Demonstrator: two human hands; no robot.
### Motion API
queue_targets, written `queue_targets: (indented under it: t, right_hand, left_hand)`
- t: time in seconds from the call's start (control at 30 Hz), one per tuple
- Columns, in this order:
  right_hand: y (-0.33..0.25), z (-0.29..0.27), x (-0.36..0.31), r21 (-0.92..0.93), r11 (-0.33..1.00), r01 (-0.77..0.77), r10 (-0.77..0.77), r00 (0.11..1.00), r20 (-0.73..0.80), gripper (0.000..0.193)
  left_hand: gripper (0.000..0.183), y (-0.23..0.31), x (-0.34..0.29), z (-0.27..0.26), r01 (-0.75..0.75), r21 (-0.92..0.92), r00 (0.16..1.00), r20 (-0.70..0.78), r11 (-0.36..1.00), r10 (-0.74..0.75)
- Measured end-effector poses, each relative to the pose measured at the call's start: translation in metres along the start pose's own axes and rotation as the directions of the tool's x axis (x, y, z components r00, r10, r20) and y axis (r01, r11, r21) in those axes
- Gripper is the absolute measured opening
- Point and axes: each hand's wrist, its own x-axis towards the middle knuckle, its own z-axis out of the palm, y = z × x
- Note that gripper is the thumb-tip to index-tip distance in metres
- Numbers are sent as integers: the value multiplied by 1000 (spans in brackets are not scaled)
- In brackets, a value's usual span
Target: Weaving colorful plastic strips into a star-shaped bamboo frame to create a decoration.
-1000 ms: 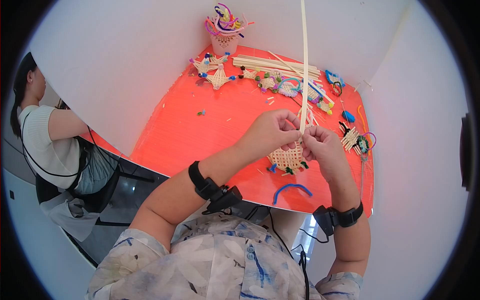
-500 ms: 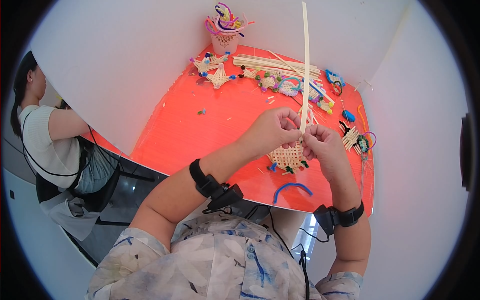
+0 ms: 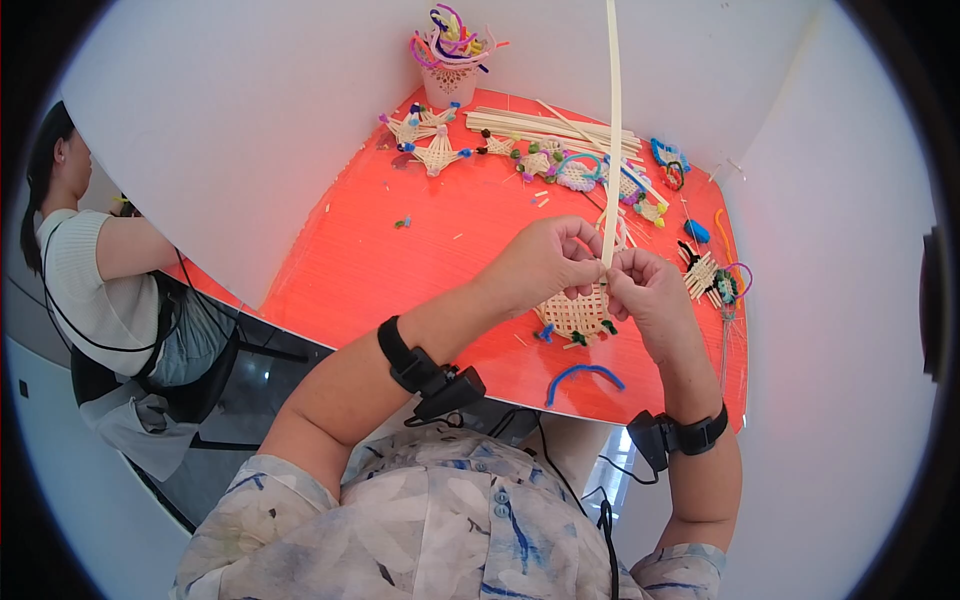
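A long, flat, pale bamboo strip [image 3: 614,110] stands upright between my hands, its upper end reaching the top edge of the view. My left hand [image 3: 552,258] pinches it near the lower end with thumb and fingers. Close beside, my right hand [image 3: 648,288] is closed on the same end, fingertips almost touching the left ones. Below the hands a woven bamboo piece [image 3: 574,314] lies on the red table, partly hidden by them, with blue and dark green fuzzy bits at its lower edge. Nearer me is a bent blue pipe cleaner [image 3: 585,371].
On the red table [image 3: 350,270] lie star-shaped woven pieces [image 3: 437,153], a bundle of strips [image 3: 545,125] and a small dark-trimmed woven piece [image 3: 700,272]. A pot [image 3: 449,85] of pipe cleaners stands in the far corner. White partitions border the table; another person [image 3: 95,260] sits at left.
The strip has risen slightly, so its top end now leaves the view. Both hands keep nearly the same place and pinch.
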Motion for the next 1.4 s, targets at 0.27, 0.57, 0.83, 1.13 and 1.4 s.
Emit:
queue_targets:
  t: [0.27,0.57,0.83,1.13,1.4]
  right_hand:
    - [0,1,0,3,1000,18,-18,1000,1,7]
    - [0,1,0,-31,999,23,-23,1000,-8,7]
    - [8,-1,2,10,1000,18,-18,1000,0,9]
    - [33,-88,15,-178,982,58,-126,907,-403,14]
    - [73,-108,29,-500,858,116,-305,899,-313,9]
  left_hand:
    - [17,-1,1,-1,13,-36,1000,16,999,-13]
    - [16,-2,1,-1,23,-52,999,26,998,-22]
    - [16,-4,3,-2,10,2,1000,-2,1000,-10]
    - [13,-29,12,-27,-64,-140,997,-48,988,58]
    - [11,-46,19,-40,-116,-201,992,-66,973,105]
